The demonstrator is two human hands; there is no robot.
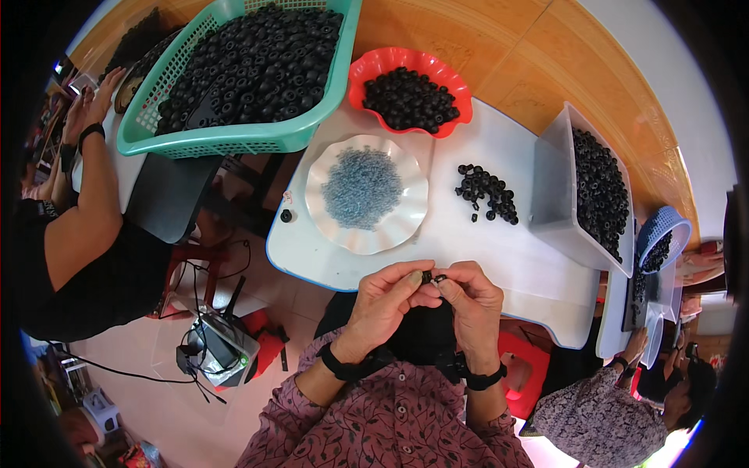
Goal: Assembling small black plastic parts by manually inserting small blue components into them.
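Close together at the table's near edge, both my hands are closed in a fingertip pinch. My left hand (pixel 386 303) grips a small black ring-shaped part (pixel 426 277) between thumb and forefinger. Almost touching it, a smaller black piece (pixel 440 278) sits in the fingertips of my right hand (pixel 473 303); its exact kind is too small to make out. Just beyond is a white wavy-rimmed plate (pixel 417 207) heaped with tiny clear bluish pieces (pixel 361 189). Loose black parts (pixel 488 192) lie in a cluster to its right. One single black part (pixel 286 215) rests near the left edge.
A red scalloped bowl (pixel 358 84) of black parts stands behind the plate. A large green basket (pixel 226 145) is at back left, a translucent bin (pixel 551 175) at right, both full of black parts. Other people (pixel 86 226) sit left and right. Cables (pixel 204 351) hang by a stool.
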